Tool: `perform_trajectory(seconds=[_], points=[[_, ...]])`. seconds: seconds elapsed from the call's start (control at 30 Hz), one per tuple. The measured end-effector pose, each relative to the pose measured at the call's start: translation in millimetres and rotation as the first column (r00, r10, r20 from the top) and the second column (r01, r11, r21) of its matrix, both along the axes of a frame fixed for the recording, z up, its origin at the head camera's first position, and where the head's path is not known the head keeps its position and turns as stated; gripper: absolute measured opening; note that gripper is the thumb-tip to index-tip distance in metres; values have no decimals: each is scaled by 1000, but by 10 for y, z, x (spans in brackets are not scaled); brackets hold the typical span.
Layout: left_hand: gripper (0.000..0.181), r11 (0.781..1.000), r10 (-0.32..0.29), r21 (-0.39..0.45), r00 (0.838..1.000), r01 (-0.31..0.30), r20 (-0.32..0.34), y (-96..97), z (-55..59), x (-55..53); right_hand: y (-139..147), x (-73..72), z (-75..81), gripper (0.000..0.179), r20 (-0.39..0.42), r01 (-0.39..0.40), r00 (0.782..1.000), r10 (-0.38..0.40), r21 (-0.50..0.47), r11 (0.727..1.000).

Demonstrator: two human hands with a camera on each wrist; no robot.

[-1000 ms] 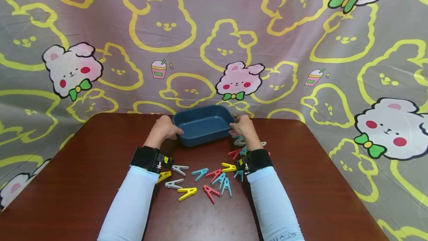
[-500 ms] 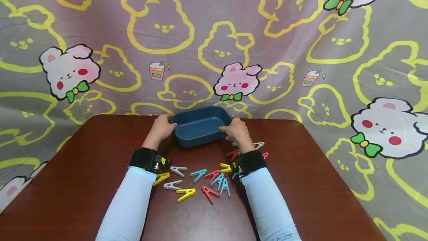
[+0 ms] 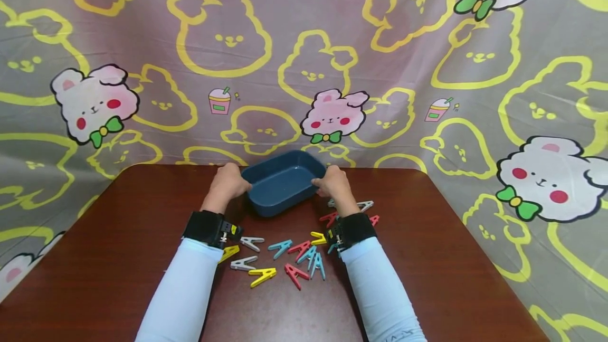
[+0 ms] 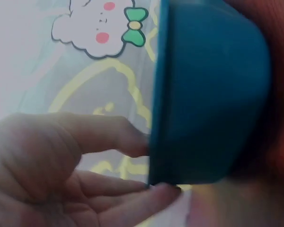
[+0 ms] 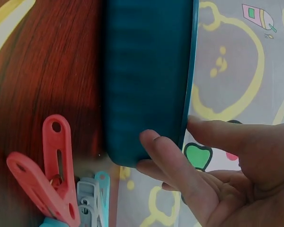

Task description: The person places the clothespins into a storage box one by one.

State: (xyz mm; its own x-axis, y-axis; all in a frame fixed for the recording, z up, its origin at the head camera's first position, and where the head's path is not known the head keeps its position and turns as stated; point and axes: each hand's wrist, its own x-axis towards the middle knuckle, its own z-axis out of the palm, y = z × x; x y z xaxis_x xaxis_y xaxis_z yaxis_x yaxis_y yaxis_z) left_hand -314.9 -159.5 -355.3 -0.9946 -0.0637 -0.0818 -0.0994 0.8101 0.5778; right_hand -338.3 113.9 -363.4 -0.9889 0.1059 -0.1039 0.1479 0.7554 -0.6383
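A dark blue rectangular plastic tub [image 3: 285,186] with rounded corners sits toward the back of the table, angled with its left end nearer. Nothing lies inside it. My left hand [image 3: 227,186] grips its left end. In the left wrist view, the thumb [image 4: 132,142] is at the rim and the fingers are by the outer wall. My right hand [image 3: 333,186] holds the right end, thumb at the rim, with fingertips [image 5: 154,142] against the outside wall. Below the right hand lie a red clothespin [image 5: 57,175] and a grey clothespin [image 5: 86,198].
Several clothespins in red, blue, yellow and grey lie between the forearms, such as a yellow one [image 3: 262,277] and a red one [image 3: 295,274]. More lie partly hidden by the right wrist. A patterned curtain [image 3: 266,30] hangs behind the brown table [image 3: 427,257].
The tub has turned slightly, its left end coming nearer and its right end going back. My right hand has shifted left along the tub, its thumb now over the rim.
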Motion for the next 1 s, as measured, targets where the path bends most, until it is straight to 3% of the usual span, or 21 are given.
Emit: perform_trajectory(seconds=[0.2, 0.4, 0.57, 0.77, 1.0], points=[[72, 996, -26, -88, 998, 31, 54, 143, 150, 143, 4, -16, -35, 69, 8, -35, 999, 35, -43, 998], [79, 996, -18, -87, 998, 24, 67, 172, 204, 189, 20, -13, -15, 70, 24, -75, 997, 77, -81, 994], [72, 996, -71, -45, 997, 71, 17, 86, 111, 86, -12, 79, 97, 83, 48, -95, 994, 98, -58, 994], [64, 990, -136, 24, 989, 137, -54, 48, -88, -115, -78, 175, 193, 60, 97, -155, 984, 150, 42, 987], [50, 990, -139, -26, 989, 137, -54, 91, -104, -133, -81, 139, 159, 58, 94, -156, 984, 149, 66, 986]])
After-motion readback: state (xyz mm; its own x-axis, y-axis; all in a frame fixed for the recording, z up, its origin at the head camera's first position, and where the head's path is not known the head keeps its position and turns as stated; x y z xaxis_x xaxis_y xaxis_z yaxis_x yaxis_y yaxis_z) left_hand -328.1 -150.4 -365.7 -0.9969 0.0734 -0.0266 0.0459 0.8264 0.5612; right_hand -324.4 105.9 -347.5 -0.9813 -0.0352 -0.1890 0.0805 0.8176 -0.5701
